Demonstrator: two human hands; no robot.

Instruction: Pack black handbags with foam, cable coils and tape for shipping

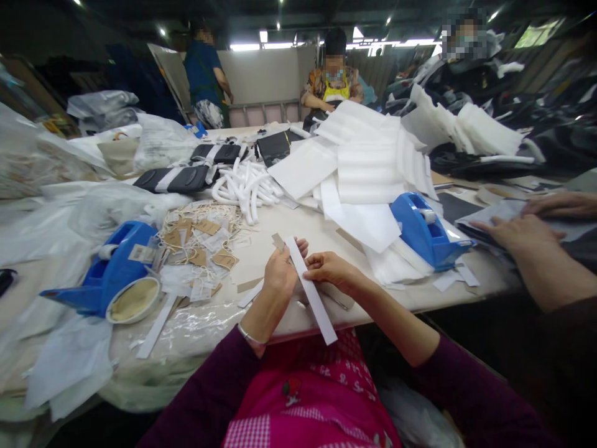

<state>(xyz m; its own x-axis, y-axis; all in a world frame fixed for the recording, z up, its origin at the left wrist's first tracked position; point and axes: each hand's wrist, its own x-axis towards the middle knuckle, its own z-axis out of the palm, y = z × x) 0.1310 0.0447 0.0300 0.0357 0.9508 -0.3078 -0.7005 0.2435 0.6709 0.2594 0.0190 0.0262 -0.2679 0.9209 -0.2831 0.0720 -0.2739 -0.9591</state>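
A long white paper strip slants down toward my apron at the table's front edge. My left hand is closed around its upper part. Past the left fingers sticks the end of a grey-brown strip; whether that hand grips it too I cannot tell. With thumb and fingertips, my right hand pinches the right edge of the white strip. Some dark, thin shapes lie on the table under the strip, partly hidden by it.
To the left stand a blue tape dispenser, a white bowl of tan paste and a pile of corded tags. Another blue dispenser is at right, beside stacked white foam sheets. A co-worker's hands work at far right.
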